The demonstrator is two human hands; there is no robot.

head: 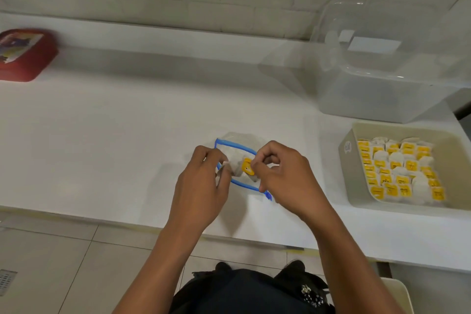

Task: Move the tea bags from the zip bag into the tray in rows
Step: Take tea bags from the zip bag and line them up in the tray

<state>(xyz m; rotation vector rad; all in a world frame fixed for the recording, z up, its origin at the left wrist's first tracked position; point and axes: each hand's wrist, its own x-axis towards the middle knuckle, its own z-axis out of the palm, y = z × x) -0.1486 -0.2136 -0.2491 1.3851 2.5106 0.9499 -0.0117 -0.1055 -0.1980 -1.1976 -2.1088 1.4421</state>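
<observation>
A clear, crinkled zip bag (235, 158) with a blue seal lies near the white counter's (114, 135) front edge. Its mouth is pinched open by the left hand (204, 186), while a yellow-tagged tea bag (246, 166) is pinched by the right hand (285, 176). Rows fill the beige tray (353, 145) at the right edge, beside a clear plastic bin (382, 89).

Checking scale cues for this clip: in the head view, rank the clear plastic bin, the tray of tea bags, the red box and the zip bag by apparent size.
1. clear plastic bin
2. tray
3. red box and zip bag: unsure, since the box is cut off by the frame edge and hands cover the bag.
</observation>
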